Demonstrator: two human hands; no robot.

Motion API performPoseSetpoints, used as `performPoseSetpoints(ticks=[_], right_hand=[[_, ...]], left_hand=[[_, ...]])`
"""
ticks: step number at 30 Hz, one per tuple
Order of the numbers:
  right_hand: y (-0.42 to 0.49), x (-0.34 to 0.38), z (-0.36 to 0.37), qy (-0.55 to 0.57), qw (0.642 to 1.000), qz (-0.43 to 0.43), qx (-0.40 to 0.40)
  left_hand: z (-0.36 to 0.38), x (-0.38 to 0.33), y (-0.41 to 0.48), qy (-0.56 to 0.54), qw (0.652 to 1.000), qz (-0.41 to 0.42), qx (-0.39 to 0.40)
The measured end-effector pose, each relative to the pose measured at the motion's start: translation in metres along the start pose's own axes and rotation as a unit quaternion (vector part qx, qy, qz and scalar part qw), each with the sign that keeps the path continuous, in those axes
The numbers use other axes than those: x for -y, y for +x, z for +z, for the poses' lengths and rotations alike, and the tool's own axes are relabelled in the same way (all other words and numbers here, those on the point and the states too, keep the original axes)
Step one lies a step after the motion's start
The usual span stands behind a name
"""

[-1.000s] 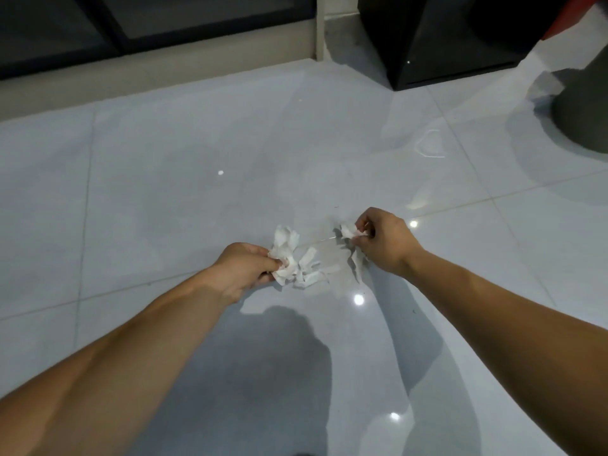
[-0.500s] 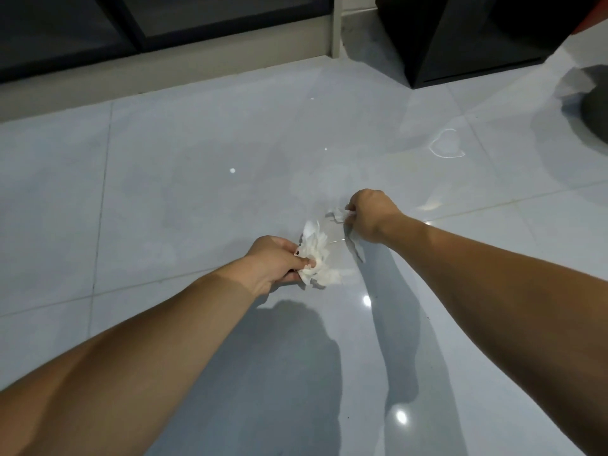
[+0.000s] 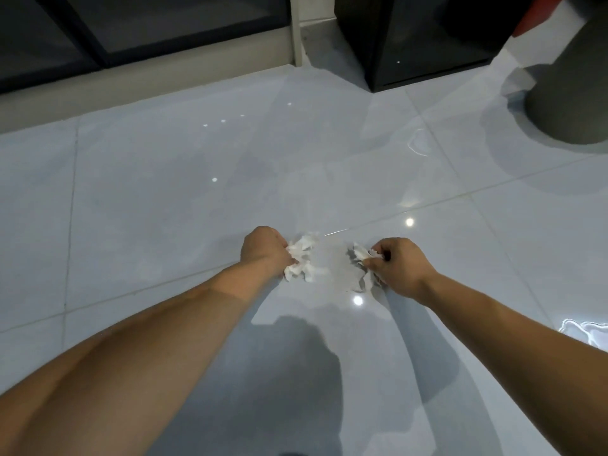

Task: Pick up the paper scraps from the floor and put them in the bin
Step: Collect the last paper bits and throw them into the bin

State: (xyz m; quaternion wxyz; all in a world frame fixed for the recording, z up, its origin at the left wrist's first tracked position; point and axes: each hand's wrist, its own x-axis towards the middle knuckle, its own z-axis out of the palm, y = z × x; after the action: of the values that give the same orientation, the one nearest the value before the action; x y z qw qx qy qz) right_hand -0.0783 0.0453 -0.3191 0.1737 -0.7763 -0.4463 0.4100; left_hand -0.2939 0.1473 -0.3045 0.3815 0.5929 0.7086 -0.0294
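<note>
My left hand (image 3: 263, 250) is closed around a bunch of crumpled white paper scraps (image 3: 301, 258), held just above the glossy floor. To its right, my right hand (image 3: 399, 263) pinches a smaller wad of white paper scraps (image 3: 361, 253) between thumb and fingers; a strip of it hangs down below the hand. The two hands are a short gap apart, both low over the tiles. A grey round bin (image 3: 572, 93) stands at the far right; only its lower wall shows and its opening is out of view.
White glossy floor tiles (image 3: 164, 192) spread all around with light reflections. A black cabinet (image 3: 418, 37) stands at the back right, next to the grey bin. A dark glass door with a beige sill (image 3: 131, 83) runs along the back left.
Both hands have come closer together and nearer to me, each still gripping its paper. The camera view has shifted, bringing the grey bin back into sight at the right.
</note>
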Motion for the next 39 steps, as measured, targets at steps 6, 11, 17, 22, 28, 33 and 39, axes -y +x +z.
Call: performPoseSetpoints(ticks=[6,11,17,22,28,33,39], right_hand=[[-0.015,-0.014,-0.005,0.051,0.999,0.016,-0.01],[-0.024,-0.015,-0.018,0.121,0.992,0.024,-0.021],[-0.036,-0.014,-0.045,0.204,0.978,0.028,-0.036],[-0.044,-0.019,-0.062,0.259,0.964,0.031,-0.044],[-0.043,-0.004,-0.114,0.297,0.952,0.038,-0.062],[-0.041,0.029,-0.193,0.333,0.935,0.033,-0.115],[-0.039,0.055,-0.302,0.371,0.908,0.018,-0.194]], left_hand=[[0.0,-0.01,-0.001,0.002,0.999,-0.025,0.032],[0.002,-0.023,-0.005,-0.255,0.957,-0.068,0.117],[0.003,-0.041,-0.001,-0.325,0.929,-0.044,0.173],[-0.003,-0.059,0.005,-0.363,0.909,-0.031,0.204],[-0.007,-0.129,0.0,-0.375,0.894,0.006,0.247],[-0.028,-0.221,-0.018,-0.383,0.878,0.042,0.285],[-0.046,-0.356,-0.045,-0.34,0.876,0.121,0.321]])
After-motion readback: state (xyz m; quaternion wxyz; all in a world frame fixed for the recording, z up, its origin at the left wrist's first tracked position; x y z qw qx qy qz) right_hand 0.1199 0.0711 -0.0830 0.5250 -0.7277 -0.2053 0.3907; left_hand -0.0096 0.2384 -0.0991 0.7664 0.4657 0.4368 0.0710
